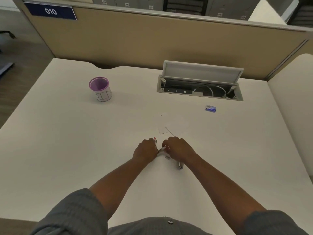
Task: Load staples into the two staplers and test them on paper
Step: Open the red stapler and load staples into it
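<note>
Grey sleeves at the bottom of the frame are giving way to two bare forearms meeting just below the centre. Her or his left hand is curling around a small red stapler, whose tip is poking up past the knuckles toward the top of the frame, its long axis running roughly up and down the picture. Close beside it, the right hand is pinching something pale and thin, perhaps a staple strip, though I cannot tell. A second stapler, metallic, is lying half hidden under the right wrist, pointing lower right. Loading looks to be underway, not finished; paper sheets just above the hands are waiting untouched, and the staple box is sitting well apart at right of centre.
</note>
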Action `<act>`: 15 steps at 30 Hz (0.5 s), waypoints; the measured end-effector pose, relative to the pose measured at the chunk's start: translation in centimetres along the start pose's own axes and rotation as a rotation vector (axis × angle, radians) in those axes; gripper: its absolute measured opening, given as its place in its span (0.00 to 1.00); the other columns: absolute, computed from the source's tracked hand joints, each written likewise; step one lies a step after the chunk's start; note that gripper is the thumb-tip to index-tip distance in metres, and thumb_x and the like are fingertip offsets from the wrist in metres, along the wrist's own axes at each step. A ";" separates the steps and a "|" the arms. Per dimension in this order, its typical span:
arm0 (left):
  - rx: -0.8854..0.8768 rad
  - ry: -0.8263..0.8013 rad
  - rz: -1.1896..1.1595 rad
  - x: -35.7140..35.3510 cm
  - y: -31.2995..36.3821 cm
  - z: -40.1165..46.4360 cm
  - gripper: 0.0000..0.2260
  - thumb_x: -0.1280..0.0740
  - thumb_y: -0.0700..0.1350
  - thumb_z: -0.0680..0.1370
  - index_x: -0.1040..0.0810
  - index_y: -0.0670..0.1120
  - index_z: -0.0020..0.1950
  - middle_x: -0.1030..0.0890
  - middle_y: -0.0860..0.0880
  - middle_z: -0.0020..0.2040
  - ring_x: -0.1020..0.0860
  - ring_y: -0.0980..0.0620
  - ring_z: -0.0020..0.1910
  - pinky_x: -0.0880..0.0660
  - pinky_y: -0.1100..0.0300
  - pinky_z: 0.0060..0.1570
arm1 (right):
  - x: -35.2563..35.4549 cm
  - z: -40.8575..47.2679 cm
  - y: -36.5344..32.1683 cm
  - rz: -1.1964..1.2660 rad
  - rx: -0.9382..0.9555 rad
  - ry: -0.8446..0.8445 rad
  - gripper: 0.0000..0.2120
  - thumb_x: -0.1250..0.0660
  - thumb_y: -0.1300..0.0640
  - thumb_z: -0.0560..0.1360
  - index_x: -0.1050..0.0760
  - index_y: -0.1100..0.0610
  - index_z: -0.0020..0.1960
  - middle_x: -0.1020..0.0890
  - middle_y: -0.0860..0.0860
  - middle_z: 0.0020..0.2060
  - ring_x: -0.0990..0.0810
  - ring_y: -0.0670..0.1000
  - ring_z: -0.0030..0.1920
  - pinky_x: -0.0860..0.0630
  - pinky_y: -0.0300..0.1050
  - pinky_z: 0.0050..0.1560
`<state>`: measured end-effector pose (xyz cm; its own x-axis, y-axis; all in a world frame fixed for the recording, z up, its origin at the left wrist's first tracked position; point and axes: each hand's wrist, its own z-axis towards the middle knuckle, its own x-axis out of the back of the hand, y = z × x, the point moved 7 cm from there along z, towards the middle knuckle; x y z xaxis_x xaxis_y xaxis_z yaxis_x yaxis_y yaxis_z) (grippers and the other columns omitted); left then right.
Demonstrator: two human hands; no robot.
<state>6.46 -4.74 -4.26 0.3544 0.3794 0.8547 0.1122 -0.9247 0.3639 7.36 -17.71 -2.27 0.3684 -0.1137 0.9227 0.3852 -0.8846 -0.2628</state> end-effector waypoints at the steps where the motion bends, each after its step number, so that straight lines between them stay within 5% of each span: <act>1: 0.012 0.011 -0.022 0.2 -0.1 -0.1 0.11 0.43 0.46 0.81 0.28 0.41 0.57 0.21 0.39 0.54 0.20 0.39 0.52 0.27 0.53 0.46 | 0.3 -0.3 -0.2 0.023 0.006 0.017 0.10 0.39 0.54 0.78 0.25 0.50 0.58 0.22 0.51 0.52 0.24 0.53 0.55 0.30 0.48 0.52; 6: 0.073 0.100 -0.179 2.1 -0.5 -0.1 0.10 0.43 0.46 0.82 0.30 0.40 0.56 0.20 0.39 0.51 0.20 0.38 0.50 0.27 0.51 0.46 | 1.5 -2.5 -0.9 0.154 0.072 0.069 0.05 0.35 0.51 0.76 0.25 0.51 0.49 0.22 0.46 0.44 0.23 0.50 0.46 0.28 0.46 0.47; 12: 0.224 0.088 -1.007 2.9 -0.9 -0.9 0.09 0.37 0.48 0.81 0.26 0.43 0.54 0.18 0.44 0.44 0.17 0.47 0.37 0.18 0.49 0.38 | 1.2 -5.3 -1.8 0.200 0.069 0.117 0.10 0.30 0.44 0.72 0.27 0.50 0.44 0.26 0.41 0.39 0.29 0.44 0.38 0.34 0.39 0.39; 15: 0.302 -0.006 -1.318 1.9 -0.3 -1.5 0.09 0.36 0.45 0.81 0.24 0.39 0.55 0.19 0.41 0.46 0.16 0.44 0.42 0.17 0.46 0.39 | 0.8 -6.2 -2.8 0.236 0.059 0.101 0.14 0.28 0.42 0.70 0.27 0.51 0.43 0.27 0.41 0.40 0.29 0.44 0.38 0.35 0.38 0.37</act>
<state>5.75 -3.71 -2.17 -0.1705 0.9831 -0.0665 0.5670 0.1530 0.8094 1.28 -18.14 0.93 0.3688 -0.3610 0.8566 0.3482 -0.8007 -0.4874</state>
